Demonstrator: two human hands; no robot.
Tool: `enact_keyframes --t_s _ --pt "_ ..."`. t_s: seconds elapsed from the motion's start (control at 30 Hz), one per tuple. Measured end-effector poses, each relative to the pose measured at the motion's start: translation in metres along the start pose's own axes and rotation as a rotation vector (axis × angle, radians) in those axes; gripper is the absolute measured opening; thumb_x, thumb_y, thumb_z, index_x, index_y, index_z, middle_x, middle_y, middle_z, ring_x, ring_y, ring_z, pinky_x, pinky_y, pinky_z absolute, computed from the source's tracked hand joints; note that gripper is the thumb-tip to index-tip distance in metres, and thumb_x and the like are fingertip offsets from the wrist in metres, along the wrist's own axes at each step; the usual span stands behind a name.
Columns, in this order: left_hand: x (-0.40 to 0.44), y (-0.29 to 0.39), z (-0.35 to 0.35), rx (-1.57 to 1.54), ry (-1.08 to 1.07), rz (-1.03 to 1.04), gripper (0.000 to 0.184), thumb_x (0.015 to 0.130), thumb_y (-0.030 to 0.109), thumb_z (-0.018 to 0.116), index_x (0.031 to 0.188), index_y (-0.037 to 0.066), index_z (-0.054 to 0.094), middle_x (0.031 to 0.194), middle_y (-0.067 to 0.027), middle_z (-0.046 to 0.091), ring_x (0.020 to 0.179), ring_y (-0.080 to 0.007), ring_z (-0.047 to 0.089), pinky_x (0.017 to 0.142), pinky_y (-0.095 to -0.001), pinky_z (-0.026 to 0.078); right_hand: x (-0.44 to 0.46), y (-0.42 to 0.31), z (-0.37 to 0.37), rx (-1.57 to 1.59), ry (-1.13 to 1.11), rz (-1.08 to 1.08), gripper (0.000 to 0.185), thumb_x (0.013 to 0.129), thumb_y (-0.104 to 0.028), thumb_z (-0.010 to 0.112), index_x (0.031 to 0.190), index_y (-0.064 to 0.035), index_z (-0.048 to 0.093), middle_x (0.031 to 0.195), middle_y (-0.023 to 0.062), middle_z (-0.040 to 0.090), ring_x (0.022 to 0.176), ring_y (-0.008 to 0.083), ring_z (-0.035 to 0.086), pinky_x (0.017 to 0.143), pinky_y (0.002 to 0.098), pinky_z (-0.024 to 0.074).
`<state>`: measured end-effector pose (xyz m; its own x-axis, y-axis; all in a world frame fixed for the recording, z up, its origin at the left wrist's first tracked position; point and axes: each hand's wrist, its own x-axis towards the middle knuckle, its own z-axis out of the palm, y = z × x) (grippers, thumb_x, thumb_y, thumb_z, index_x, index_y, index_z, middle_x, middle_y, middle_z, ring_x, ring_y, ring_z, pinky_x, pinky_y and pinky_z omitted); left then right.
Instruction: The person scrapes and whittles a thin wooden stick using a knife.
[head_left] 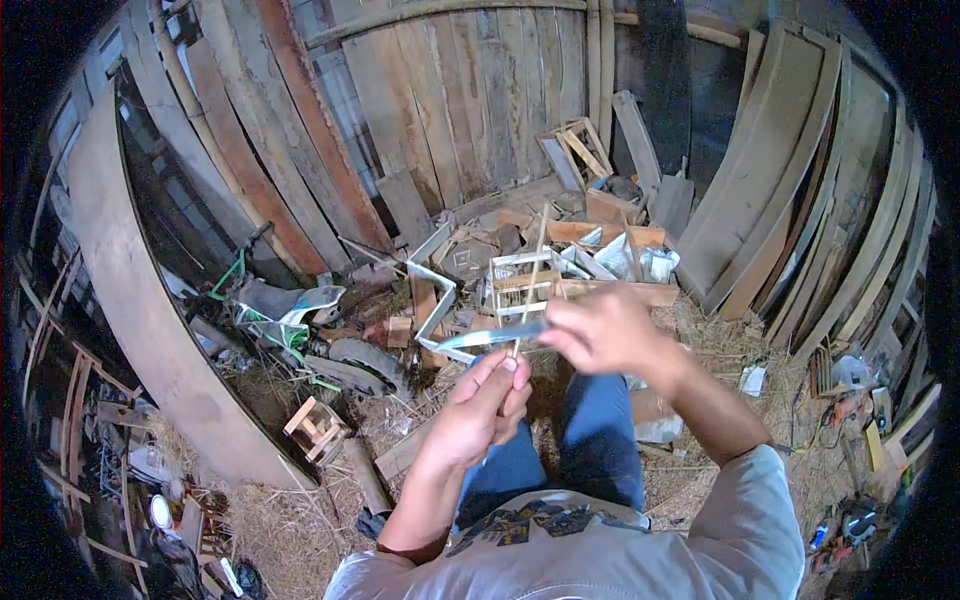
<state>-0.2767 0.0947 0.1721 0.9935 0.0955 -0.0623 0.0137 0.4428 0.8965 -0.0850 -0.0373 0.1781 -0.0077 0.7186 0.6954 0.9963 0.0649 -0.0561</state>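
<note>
My left hand (480, 410) is closed around the lower end of a thin wooden stick (533, 287), which points up and away from me. In my right hand (610, 330), closed on its handle, is a knife (485, 337). The blade reaches left across the stick, just above my left thumb. From this view I cannot tell whether the edge touches the wood. The knife's handle is mostly hidden by my right fingers, and the stick's lower end by my left hand. Both hands are over my knees.
A small slatted wooden frame (525, 285) stands in front among wood scraps. To the left are a toy-like green and white bike (285, 310), a long board (150, 300) and a small wooden crate (317, 430). Planks (765, 160) lean at right; power tools (850, 415) lie on the straw.
</note>
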Motion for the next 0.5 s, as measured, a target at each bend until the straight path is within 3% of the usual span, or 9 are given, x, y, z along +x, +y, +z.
enact_keyframes --t_s 0.07,0.13,0.2,0.27,0.33,0.4,0.5 --pt "0.001 0.002 0.005 0.014 0.066 0.000 0.022 0.111 0.028 0.040 0.094 0.015 0.047 0.064 0.0080 0.032 0.046 -0.0033 0.023 0.039 -0.0234 0.017 0.000 0.007 0.002 -0.029 -0.017 0.118 0.026 0.093 -0.038 0.066 0.083 -0.0153 0.059 0.053 0.0108 0.056 0.051 0.0329 0.062 0.048 0.0470 0.0465" --pt "0.003 0.006 0.003 -0.030 0.057 -0.006 0.022 0.111 0.027 0.040 0.094 0.015 0.048 0.063 0.0085 0.032 0.045 -0.0031 0.023 0.039 -0.0233 0.017 0.000 0.001 0.004 0.013 0.039 0.094 0.027 0.093 -0.040 0.066 0.083 -0.0158 0.059 0.052 0.0102 0.056 0.051 0.0320 0.063 0.048 0.0462 0.0468" --pt "0.001 0.004 0.005 0.008 0.093 0.001 0.021 0.111 0.026 0.041 0.095 0.015 0.049 0.063 0.0088 0.033 0.045 -0.0030 0.024 0.039 -0.0232 0.017 0.001 -0.009 -0.004 -0.099 -0.043 -0.003 0.027 0.093 -0.039 0.066 0.083 -0.0152 0.060 0.055 0.0102 0.059 0.053 0.0313 0.064 0.048 0.0450 0.0473" --pt "-0.002 0.001 0.006 0.043 0.127 0.013 0.021 0.110 0.027 0.042 0.095 0.016 0.050 0.064 0.0089 0.035 0.045 -0.0027 0.025 0.039 -0.0231 0.018 -0.002 0.017 0.003 -0.012 0.008 0.086 0.026 0.091 -0.041 0.067 0.083 -0.0168 0.060 0.055 0.0091 0.058 0.051 0.0312 0.063 0.048 0.0450 0.0461" --pt "0.000 0.001 0.010 0.043 0.173 0.006 0.022 0.109 0.030 0.043 0.093 0.017 0.048 0.062 0.0088 0.029 0.045 -0.0030 0.021 0.039 -0.0231 0.015 -0.002 0.007 0.013 -0.002 0.074 0.136 0.032 0.088 -0.034 0.071 0.075 -0.0122 0.052 0.056 0.0081 0.053 0.048 0.0294 0.057 0.046 0.0427 0.0427" --pt "0.000 0.003 0.008 0.040 0.115 -0.018 0.022 0.109 0.030 0.044 0.092 0.017 0.048 0.062 0.0088 0.030 0.045 -0.0029 0.022 0.039 -0.0232 0.014 -0.001 -0.008 0.004 -0.057 -0.003 -0.012 0.029 0.089 -0.033 0.070 0.077 -0.0113 0.055 0.057 0.0094 0.054 0.050 0.0304 0.059 0.047 0.0416 0.0444" --pt "0.001 0.002 0.007 0.025 0.120 -0.016 0.021 0.109 0.030 0.044 0.092 0.017 0.047 0.061 0.0090 0.030 0.045 -0.0028 0.021 0.039 -0.0234 0.014 -0.001 0.010 0.005 -0.032 -0.009 0.099 0.028 0.091 -0.034 0.069 0.079 -0.0124 0.057 0.057 0.0101 0.057 0.050 0.0330 0.060 0.048 0.0441 0.0468"
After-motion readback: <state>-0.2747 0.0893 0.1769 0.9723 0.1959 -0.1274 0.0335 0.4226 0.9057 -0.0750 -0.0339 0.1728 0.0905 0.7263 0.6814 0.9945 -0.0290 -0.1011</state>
